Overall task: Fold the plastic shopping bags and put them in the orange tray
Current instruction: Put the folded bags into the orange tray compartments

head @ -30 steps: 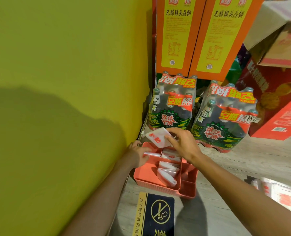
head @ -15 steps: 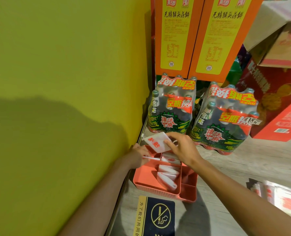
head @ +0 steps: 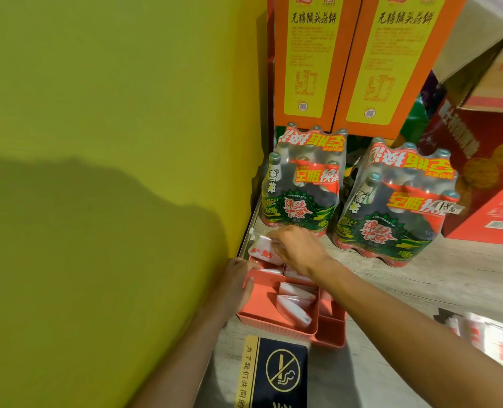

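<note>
The right hand (head: pixel 298 250) has its fingers bent around a small folded white plastic bag with red letters (head: pixel 265 251) and holds it just over the far end of the orange plastic tray (head: pixel 276 326). The fingertips are tucked behind the bag, so how tightly they squeeze is hard to tell. The left hand (head: pixel 238 278) rests on the left wall of the tray with its fingers curled over the rim. The tray sits on the grey wooden floor (head: pixel 421 284), right beside the yellow-green wall (head: pixel 111 113). It has walls inside that split it into parts. The long middle part holds a row of folded white bags (head: pixel 294 301) leaning on each other. The right arm covers the far right part, so what is in there cannot be seen. Behind the tray stand two shrink-wrapped packs of green bottles (head: pixel 303 184), and tall orange boxes (head: pixel 332 60) rise above them. A dark no-smoking sign (head: pixel 276 375) lies on the floor in front of the tray. At the right edge lies a blurry heap of white and red plastic (head: pixel 494 337), cut off by the picture's edge.
</note>
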Action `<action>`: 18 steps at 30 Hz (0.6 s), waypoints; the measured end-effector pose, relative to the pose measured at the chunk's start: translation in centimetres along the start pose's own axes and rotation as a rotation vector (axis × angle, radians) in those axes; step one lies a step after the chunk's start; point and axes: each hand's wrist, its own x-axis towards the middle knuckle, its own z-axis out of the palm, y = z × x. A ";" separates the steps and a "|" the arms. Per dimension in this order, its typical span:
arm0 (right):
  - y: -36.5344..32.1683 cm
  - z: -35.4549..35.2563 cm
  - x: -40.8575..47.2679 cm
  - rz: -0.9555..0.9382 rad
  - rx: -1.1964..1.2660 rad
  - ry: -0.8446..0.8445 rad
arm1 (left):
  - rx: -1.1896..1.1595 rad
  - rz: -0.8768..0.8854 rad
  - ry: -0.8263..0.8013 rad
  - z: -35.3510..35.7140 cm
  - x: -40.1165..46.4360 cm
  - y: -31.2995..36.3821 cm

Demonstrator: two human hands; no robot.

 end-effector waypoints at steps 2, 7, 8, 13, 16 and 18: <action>-0.1 -0.5 0.6 0.007 -0.035 -0.017 | 0.014 -0.011 0.014 0.2 0.0 0.0; -0.5 -1.2 1.1 0.003 -0.120 -0.050 | 0.048 0.019 0.031 0.4 0.3 0.1; -0.7 -1.1 1.1 0.003 -0.122 -0.055 | 0.054 0.029 0.037 0.4 0.3 0.1; -0.9 -1.5 1.5 0.018 -0.110 -0.096 | 0.039 0.032 0.040 0.5 0.5 -0.1; -0.7 -1.5 1.5 0.028 -0.104 -0.111 | -0.109 -0.018 0.201 0.9 0.9 -0.2; -0.5 -1.4 1.5 0.025 -0.088 -0.102 | -0.198 -0.055 0.356 0.9 1.8 -0.1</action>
